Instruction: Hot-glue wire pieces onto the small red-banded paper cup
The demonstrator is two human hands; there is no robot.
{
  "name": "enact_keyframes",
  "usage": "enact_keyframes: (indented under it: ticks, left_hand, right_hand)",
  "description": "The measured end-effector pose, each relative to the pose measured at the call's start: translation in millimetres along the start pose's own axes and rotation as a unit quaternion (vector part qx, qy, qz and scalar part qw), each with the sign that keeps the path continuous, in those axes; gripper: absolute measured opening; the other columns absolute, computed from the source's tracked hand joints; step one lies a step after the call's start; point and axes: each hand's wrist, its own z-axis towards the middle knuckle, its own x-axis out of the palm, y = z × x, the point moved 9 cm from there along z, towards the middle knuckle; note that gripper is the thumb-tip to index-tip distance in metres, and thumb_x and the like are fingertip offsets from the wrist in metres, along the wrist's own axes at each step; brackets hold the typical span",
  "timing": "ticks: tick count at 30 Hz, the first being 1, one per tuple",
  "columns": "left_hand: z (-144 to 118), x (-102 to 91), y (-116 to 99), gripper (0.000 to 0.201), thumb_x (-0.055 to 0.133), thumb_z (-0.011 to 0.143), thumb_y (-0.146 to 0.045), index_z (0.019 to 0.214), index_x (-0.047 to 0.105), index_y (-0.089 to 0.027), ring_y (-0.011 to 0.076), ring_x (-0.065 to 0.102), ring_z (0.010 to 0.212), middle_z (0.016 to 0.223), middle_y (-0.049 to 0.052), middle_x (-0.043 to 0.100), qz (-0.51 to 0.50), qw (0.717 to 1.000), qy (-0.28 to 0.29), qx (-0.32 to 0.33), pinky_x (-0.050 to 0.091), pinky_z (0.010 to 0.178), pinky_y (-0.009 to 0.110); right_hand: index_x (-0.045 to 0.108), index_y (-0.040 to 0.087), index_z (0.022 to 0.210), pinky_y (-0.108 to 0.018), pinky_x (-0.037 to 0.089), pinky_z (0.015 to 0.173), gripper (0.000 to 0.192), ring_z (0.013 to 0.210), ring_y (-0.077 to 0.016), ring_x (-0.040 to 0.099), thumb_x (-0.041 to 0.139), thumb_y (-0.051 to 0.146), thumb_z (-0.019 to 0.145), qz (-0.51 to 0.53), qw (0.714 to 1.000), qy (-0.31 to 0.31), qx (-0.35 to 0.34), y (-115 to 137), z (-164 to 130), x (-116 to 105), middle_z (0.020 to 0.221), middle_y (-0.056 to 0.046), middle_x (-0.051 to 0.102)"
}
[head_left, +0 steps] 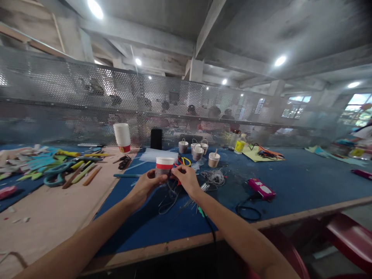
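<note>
A paper cup (pixel 164 164), white at the rim with a red band and grey yarn wound round its lower part, is held upright above the blue table. My left hand (pixel 149 182) grips it from the left side, thumb in front. At the cup's right side, my right hand (pixel 186 178) is closed in a pinch on grey yarn; its fingertips are partly hidden. Loose yarn (pixel 171 203) trails on the table below. Beside my right wrist lies a tangled heap of grey yarn (pixel 214 177). Yellow-handled scissors (pixel 185 161) are behind the cup.
Several yarn-covered cups (pixel 198 153) stand at the back, with another cup (pixel 214 159) holding a stick. A stack of paper cups (pixel 122 137), a black phone (pixel 156 138), tools (pixel 78 174), a yellow-labelled bottle (pixel 240 144) and a magenta box (pixel 261 188) surround the work area.
</note>
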Motion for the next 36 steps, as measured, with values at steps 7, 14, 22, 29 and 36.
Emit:
enact_keyframes:
  ticks: [7, 14, 22, 29, 36]
  left_hand:
    - [1.8, -2.2, 2.0, 0.046, 0.09, 0.066, -0.02, 0.109, 0.075, -0.013, 0.0249, 0.072, 0.099, 0.108, 0.013, 0.078, -0.007, 1.0, 0.011, -0.004, 0.054, 0.092, 0.034]
    - [1.1, 0.2, 0.1, 0.04, 0.088, 0.069, -0.024, 0.106, 0.076, -0.014, 0.0238, 0.072, 0.098, 0.112, 0.013, 0.077, -0.01, 1.0, 0.023, 0.0, 0.054, 0.09, 0.032]
    - [2.8, -1.2, 2.8, 0.039, 0.088, 0.069, -0.024, 0.105, 0.077, -0.014, 0.0224, 0.072, 0.093, 0.107, 0.012, 0.078, -0.017, 0.999, 0.029, 0.002, 0.054, 0.087, 0.032]
    - [3.5, -0.5, 2.0, 0.038, 0.088, 0.07, -0.024, 0.105, 0.078, -0.015, 0.0254, 0.072, 0.099, 0.111, 0.012, 0.078, -0.019, 0.999, 0.036, -0.001, 0.055, 0.092, 0.034]
    - [3.8, 0.8, 3.7, 0.04, 0.086, 0.072, -0.024, 0.11, 0.077, -0.014, 0.0247, 0.071, 0.104, 0.118, 0.013, 0.076, -0.024, 0.998, 0.052, -0.007, 0.054, 0.095, 0.033]
  right_hand:
    - [0.066, 0.021, 0.072, -0.031, 0.055, 0.069, 0.027, 0.072, -0.0231, 0.073, 0.074, 0.047, 0.077, 0.031, 0.999, 0.001, 0.018, 1.4, -1.2, 1.1, 0.071, -0.001, 0.07]
    - [0.066, 0.021, 0.072, -0.031, 0.055, 0.069, 0.027, 0.07, -0.0222, 0.073, 0.073, 0.046, 0.077, 0.035, 0.999, 0.0, 0.02, 6.0, -3.0, 1.0, 0.071, 0.0, 0.07]
    - [0.066, 0.021, 0.073, -0.03, 0.054, 0.069, 0.027, 0.073, -0.0225, 0.074, 0.074, 0.046, 0.078, 0.039, 0.999, 0.0, 0.025, 3.7, -3.4, 1.1, 0.072, -0.001, 0.071]
    - [0.064, 0.02, 0.072, -0.029, 0.055, 0.07, 0.028, 0.069, -0.0203, 0.073, 0.075, 0.045, 0.076, 0.055, 0.998, 0.0, 0.032, 8.3, -5.3, 1.6, 0.071, 0.001, 0.068]
    - [0.062, 0.02, 0.07, -0.031, 0.057, 0.072, 0.031, 0.066, -0.0183, 0.071, 0.079, 0.047, 0.071, 0.089, 0.995, -0.003, 0.043, 9.1, -6.0, 1.4, 0.07, 0.002, 0.065]
